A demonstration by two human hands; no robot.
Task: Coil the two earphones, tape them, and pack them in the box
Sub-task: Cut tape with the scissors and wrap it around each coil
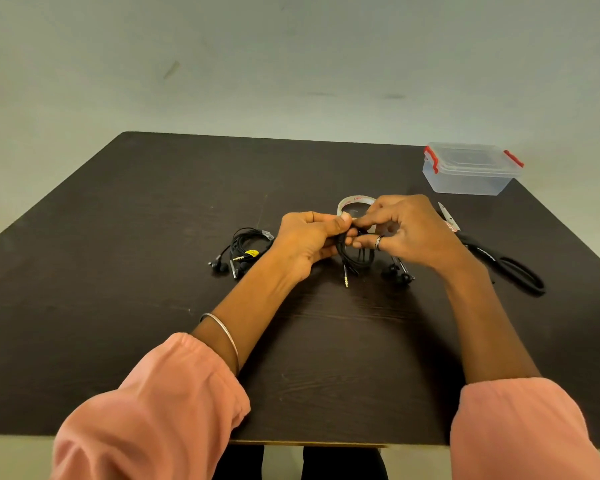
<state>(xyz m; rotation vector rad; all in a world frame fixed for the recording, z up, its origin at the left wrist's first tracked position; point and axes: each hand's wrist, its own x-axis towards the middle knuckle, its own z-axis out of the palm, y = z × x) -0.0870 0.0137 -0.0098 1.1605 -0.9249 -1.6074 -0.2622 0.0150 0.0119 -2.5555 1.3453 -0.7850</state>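
Head view: a dark desk [125,244] fills the scene, and near its middle both hands work together on one earphone. The clear box [470,171], lid on with red clips, sits at the far right corner, well apart from the hands. Black scissors [499,258] lie to the right of the right hand, and a tape roll [352,202] stands just beyond the fingers, partly hidden by them.

The left hand [307,240] is closed around the top of the second earphone [355,258], thumb pressed over the gathered loops. The right hand [406,230] pinches the same bundle from the other side with thumb and forefinger, its other fingers spread loose. The coil hangs below the grip, its plug [346,277] dangling towards the desk and its earbuds [400,273] resting near the right wrist. Whether a tape strip is already on it I cannot tell.

The first earphone [246,249] lies coiled to the left of the left hand, with a pale band that looks like tape on its far side.

The cord is probably light, thin and springy, so the loops will likely fan out if released. Best held where the strands cross, pinched flat, never by the plug or buds.
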